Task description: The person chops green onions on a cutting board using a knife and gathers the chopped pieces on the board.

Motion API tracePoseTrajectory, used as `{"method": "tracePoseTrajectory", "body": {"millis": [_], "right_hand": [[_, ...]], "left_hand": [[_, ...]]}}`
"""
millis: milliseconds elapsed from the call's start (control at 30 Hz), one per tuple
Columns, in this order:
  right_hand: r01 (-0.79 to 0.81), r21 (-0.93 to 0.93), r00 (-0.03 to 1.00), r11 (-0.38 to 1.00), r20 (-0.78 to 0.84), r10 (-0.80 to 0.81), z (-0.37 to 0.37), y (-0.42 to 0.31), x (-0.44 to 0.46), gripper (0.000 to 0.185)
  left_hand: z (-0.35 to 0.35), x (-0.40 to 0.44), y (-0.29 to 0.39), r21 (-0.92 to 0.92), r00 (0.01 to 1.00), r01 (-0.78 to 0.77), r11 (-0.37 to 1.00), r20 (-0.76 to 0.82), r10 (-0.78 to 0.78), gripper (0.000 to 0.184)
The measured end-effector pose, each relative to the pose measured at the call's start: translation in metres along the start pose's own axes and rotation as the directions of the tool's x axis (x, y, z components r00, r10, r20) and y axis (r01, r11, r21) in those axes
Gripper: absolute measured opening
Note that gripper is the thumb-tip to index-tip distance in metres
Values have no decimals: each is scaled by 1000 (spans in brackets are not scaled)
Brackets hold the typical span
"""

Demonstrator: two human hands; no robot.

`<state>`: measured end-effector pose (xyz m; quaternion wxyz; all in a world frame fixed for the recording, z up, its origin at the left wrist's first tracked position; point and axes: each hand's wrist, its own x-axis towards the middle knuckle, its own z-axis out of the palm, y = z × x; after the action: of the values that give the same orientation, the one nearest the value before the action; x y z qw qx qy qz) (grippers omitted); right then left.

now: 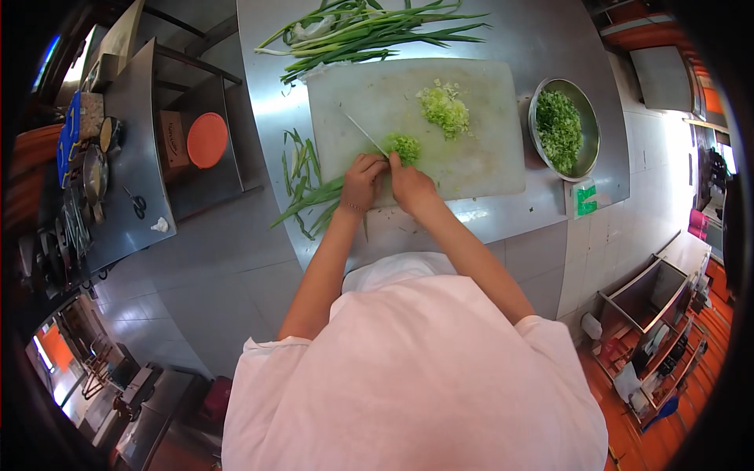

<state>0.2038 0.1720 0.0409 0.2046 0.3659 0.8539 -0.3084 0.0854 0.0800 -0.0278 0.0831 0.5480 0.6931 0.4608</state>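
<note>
A knife (365, 132) lies across the left part of the white cutting board (487, 165), its blade pointing up and left. My right hand (410, 185) is closed round its handle end. Close beside it, my left hand (364, 182) is wrapped round green onion stalks (320, 195), whose loose ends trail left off the board. Chopped green onion (404, 147) touches the knife side near my fingers. A paler chopped pile (445, 109) sits further up the board. To the right stands a metal bowl (592, 141) holding chopped greens (558, 129).
Whole green onions (369, 31) lie along the table's far side. Onion scraps (300, 161) are left of the board. A green and white packet (583, 199) sits below the bowl. Further left, a side table (145, 169) holds scissors (137, 206); a red round lid (207, 140) is beside it.
</note>
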Motion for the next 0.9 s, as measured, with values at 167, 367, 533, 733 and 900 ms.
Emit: {"method": "tracePoseTrajectory", "body": {"millis": [167,367,533,733,900], "right_hand": [[-29,-33,1000,999,11,29,2,9,-29,34],[-8,-25,1000,1000,16,9,-6,-3,-12,38],[-16,32,1000,999,5,16,9,10,-10,37],[12,-9,1000,1000,16,-12,-11,3,-30,36],[11,-3,1000,1000,6,-11,9,7,0,50]], "left_hand": [[3,-7,-2,1,1000,-18,1000,-14,18,20],[2,-6,-2,-13,999,-33,999,-21,32,21],[1,-4,-4,-64,1000,-17,998,-10,16,22],[-2,-3,-3,-68,1000,-11,998,-21,10,22],[-3,-2,-4,-110,999,39,993,-11,-40,21]]}}
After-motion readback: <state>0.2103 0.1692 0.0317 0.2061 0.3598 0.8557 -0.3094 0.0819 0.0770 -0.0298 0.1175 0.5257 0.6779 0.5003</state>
